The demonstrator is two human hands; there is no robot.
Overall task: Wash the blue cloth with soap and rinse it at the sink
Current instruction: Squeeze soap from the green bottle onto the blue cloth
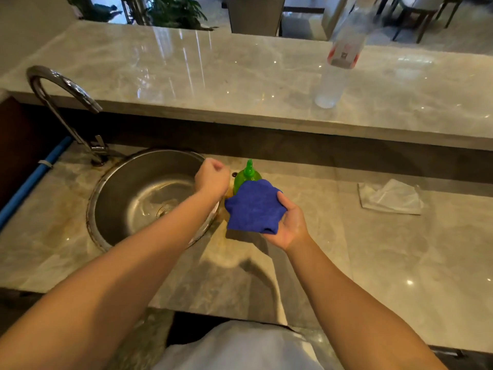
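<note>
One blue cloth [253, 206] is counted, just at five o'clock of one green soap bottle [246, 177], and one round steel sink [106, 188] with one tap [64, 102] at its ten o'clock. One clear bottle [338, 68] is seen on the ledge at one o'clock, one white tissue [390, 197] at three o'clock. Two hands are counted, left [212, 178] and right [289, 225].

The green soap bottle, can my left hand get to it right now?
Probably yes. The left hand is empty, fist curled, beside the green soap bottle, with its pump top exposed. The blue cloth in the right hand covers only the bottle's near side.
</note>
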